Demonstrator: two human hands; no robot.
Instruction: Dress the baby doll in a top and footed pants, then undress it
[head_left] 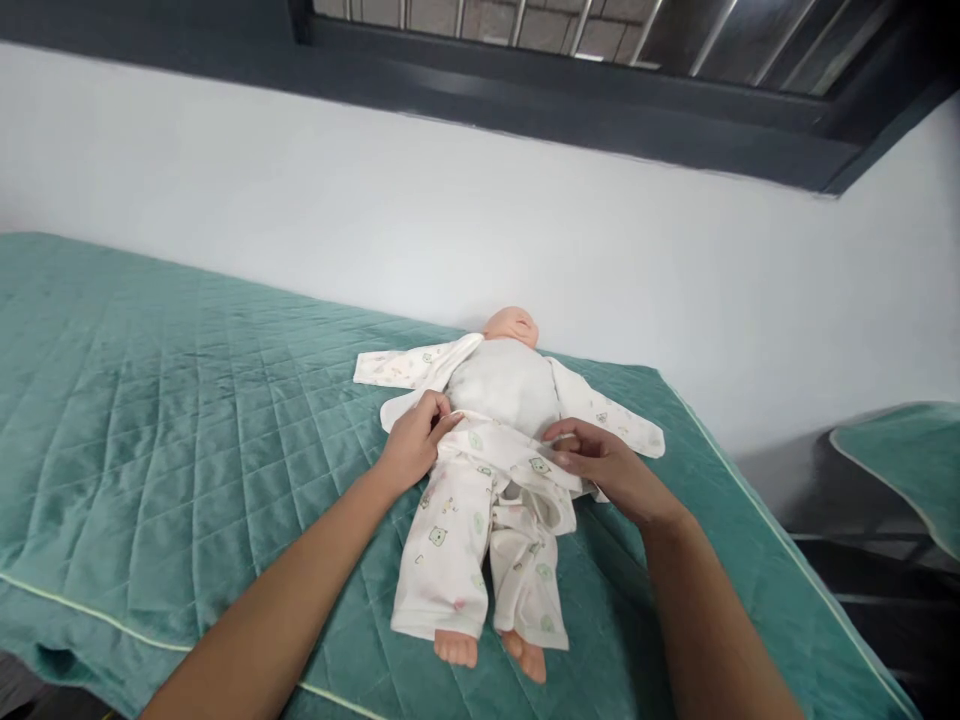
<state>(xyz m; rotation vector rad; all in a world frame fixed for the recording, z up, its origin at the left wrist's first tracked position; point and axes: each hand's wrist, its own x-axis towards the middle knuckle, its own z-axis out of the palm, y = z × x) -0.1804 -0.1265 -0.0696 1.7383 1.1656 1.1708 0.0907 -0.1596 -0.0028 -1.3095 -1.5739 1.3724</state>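
A baby doll (510, 380) lies on its back with its feet toward me, its pale cloth torso bared. White printed trousers (442, 540) cover its legs, and the bare feet stick out below the cuffs. A matching white top (611, 405) lies spread open, with its sleeves out to both sides. At the waist, my left hand (420, 435) pinches the cloth edge on the left side. My right hand (596, 460) has its fingers curled at the waist cloth on the right; what lies between those fingertips is partly hidden.
The doll rests on a green quilted bed cover (225, 420) with pale piping. Behind it stands a white wall (315, 200) under a dark window frame (525, 90) with metal bars. Another green padded surface (907, 460) is at the far right.
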